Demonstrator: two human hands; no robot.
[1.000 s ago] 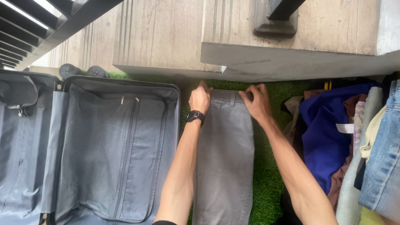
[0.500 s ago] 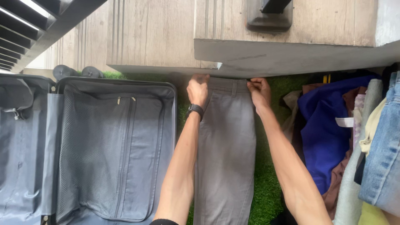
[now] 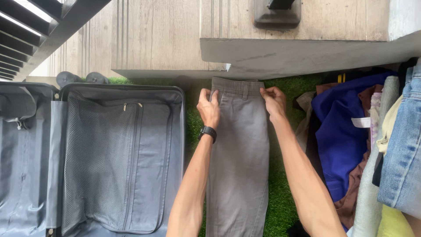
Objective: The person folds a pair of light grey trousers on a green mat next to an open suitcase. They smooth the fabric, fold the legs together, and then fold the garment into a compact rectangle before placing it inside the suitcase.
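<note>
A pair of grey trousers (image 3: 239, 158) lies flat and lengthwise on green artificial grass (image 3: 280, 193), waistband at the far end. My left hand (image 3: 208, 107), with a black watch on its wrist, pinches the left edge of the trousers just below the waistband. My right hand (image 3: 273, 101) grips the right edge at the same height. Both forearms reach forward over the trouser legs.
An open grey suitcase (image 3: 109, 158) with a mesh zip panel lies to the left. A heap of clothes, with a blue garment (image 3: 340, 131) and denim (image 3: 405, 145), lies at the right. A concrete step (image 3: 298, 52) and wooden wall stand ahead.
Both hands have drawn back from the waistband's top edge to just below it. The view has tilted so the trousers' waistband shows fully.
</note>
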